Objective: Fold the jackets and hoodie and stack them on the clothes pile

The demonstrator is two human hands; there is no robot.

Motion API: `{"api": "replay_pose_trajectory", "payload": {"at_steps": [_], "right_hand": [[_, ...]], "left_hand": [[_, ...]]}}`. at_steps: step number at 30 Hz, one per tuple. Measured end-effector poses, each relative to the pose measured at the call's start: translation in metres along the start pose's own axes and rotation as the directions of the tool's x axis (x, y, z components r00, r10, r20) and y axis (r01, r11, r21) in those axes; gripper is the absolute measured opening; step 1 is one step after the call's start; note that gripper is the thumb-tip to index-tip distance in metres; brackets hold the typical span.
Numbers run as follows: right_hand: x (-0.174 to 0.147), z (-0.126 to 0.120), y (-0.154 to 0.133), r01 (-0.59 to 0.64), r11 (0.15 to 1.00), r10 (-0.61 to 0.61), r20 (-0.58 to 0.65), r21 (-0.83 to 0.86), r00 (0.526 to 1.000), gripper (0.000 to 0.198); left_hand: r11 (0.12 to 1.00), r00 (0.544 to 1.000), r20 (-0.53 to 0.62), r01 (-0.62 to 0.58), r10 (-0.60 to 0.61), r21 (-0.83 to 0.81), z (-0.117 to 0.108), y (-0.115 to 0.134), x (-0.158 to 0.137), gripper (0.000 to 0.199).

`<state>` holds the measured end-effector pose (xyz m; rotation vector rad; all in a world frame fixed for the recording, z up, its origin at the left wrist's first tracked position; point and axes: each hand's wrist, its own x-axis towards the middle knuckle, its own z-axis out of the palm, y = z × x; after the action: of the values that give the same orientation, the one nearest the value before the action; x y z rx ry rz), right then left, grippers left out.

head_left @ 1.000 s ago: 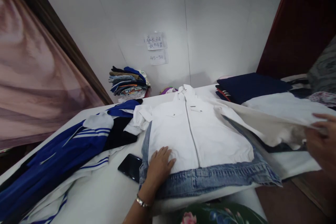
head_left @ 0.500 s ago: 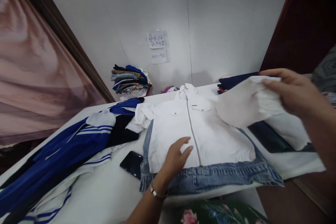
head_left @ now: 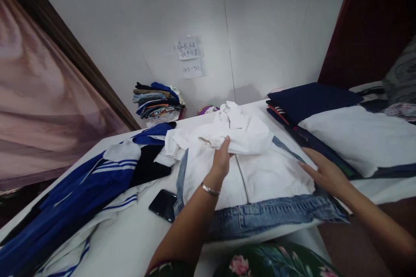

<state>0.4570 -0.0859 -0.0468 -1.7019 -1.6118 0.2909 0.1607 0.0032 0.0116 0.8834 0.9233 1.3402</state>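
A white zip-up jacket lies front up on a blue denim garment at the table's near edge. One of its sleeves is folded across the chest and covers the upper zip and the pockets. My left hand grips this white sleeve near its cuff, thumb on top, the other fingers mostly hidden. By the jacket's right edge, my right hand is open, fingers stretched out and holding nothing. The other sleeve is bunched at the left.
A black phone lies left of the denim. Blue and white striped jackets spread over the left side. Folded clothes are stacked against the wall, and dark blue and white garments are piled at the right. Handwritten paper notes hang on the wall.
The right sleeve, held out to the right by my right hand before, now lies folded over the chest. My left hand has taken hold of it; my right hand has let go and come lower.
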Motion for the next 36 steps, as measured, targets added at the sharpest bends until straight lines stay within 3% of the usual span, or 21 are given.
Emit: {"api": "replay_pose_trajectory", "payload": {"at_steps": [1, 3, 5, 7, 12, 17, 19, 23, 25, 27, 30, 34, 36], "right_hand": [[-0.006, 0.0, 0.021, -0.137, 0.99, 0.137, 0.019, 0.012, 0.99, 0.067], [-0.02, 0.0, 0.046, -0.38, 0.916, 0.369, 0.105, 0.127, 0.924, 0.077], [-0.03, 0.001, 0.051, -0.499, 0.842, 0.464, 0.196, 0.207, 0.864, 0.085], [-0.034, 0.0, 0.043, -0.511, 0.827, 0.462, 0.234, 0.234, 0.856, 0.088], [-0.025, -0.005, 0.003, -0.379, 0.881, 0.308, 0.265, 0.284, 0.914, 0.082], [-0.016, 0.007, -0.054, -0.157, 0.944, 0.033, 0.391, 0.291, 0.92, 0.075], [-0.014, 0.023, -0.076, -0.088, 0.95, -0.067, 0.47, 0.301, 0.88, 0.066], [-0.017, 0.065, -0.102, 0.003, 0.94, -0.241, 0.656, 0.342, 0.715, 0.036], [-0.021, 0.08, -0.106, 0.069, 0.938, -0.292, 0.668, 0.34, 0.684, 0.023], [-0.024, 0.086, -0.105, 0.103, 0.933, -0.316, 0.649, 0.345, 0.692, 0.02], [-0.019, 0.079, -0.098, 0.07, 0.914, -0.325, 0.616, 0.4, 0.717, 0.032], [0.009, 0.07, -0.081, 0.201, 0.921, -0.317, 0.344, 0.333, 0.884, 0.045], [0.022, 0.08, -0.071, 0.291, 0.94, -0.333, 0.293, 0.177, 0.896, 0.053]], "left_hand": [[0.998, 1.0, 0.023, 0.009, -0.008, -0.061, 0.002, 0.008, 0.009, 0.036], [0.986, 0.995, 0.095, 0.011, 0.004, -0.163, 0.012, 0.024, 0.029, 0.034], [0.969, 0.985, 0.169, 0.01, 0.032, -0.245, 0.029, 0.042, 0.051, 0.035], [0.954, 0.978, 0.199, 0.001, 0.062, -0.299, 0.048, 0.06, 0.076, 0.037], [0.93, 0.972, 0.193, -0.057, 0.135, -0.363, 0.088, 0.102, 0.136, 0.044], [0.908, 0.953, 0.16, -0.181, 0.256, -0.378, 0.092, 0.141, 0.186, 0.045], [0.909, 0.948, 0.128, -0.231, 0.29, -0.348, 0.085, 0.152, 0.198, 0.045], [0.937, 0.955, 0.08, -0.262, 0.287, -0.231, 0.058, 0.161, 0.206, 0.045], [0.949, 0.96, 0.041, -0.265, 0.275, -0.17, 0.041, 0.159, 0.205, 0.042], [0.954, 0.962, -0.025, -0.273, 0.272, -0.125, 0.023, 0.156, 0.202, 0.036], [0.958, 0.958, -0.123, -0.272, 0.26, -0.092, -0.005, 0.152, 0.198, 0.029], [0.959, 0.957, -0.147, -0.265, 0.249, -0.101, -0.033, 0.154, 0.193, 0.024], [0.958, 0.958, -0.146, -0.264, 0.247, -0.113, -0.042, 0.156, 0.19, 0.023]]}}
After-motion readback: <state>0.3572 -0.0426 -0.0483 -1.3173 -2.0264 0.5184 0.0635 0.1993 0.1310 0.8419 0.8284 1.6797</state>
